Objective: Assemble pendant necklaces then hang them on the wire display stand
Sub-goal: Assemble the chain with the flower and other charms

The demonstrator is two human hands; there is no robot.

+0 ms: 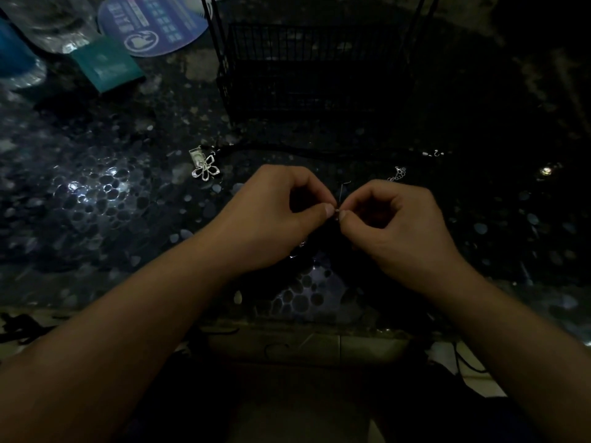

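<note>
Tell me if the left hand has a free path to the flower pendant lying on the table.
Probably yes: the flower pendant lies in the open just beyond the left hand, nothing between them. But both hands are pinching a small metal piece, so it must let go first.

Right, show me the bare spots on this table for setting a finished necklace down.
Bare tabletop lies left of the flower pendant, below the teal packet, and on the far right beyond the clasp chain. Crowded: between the hands, left hand and right hand, and the wire stand.
</note>
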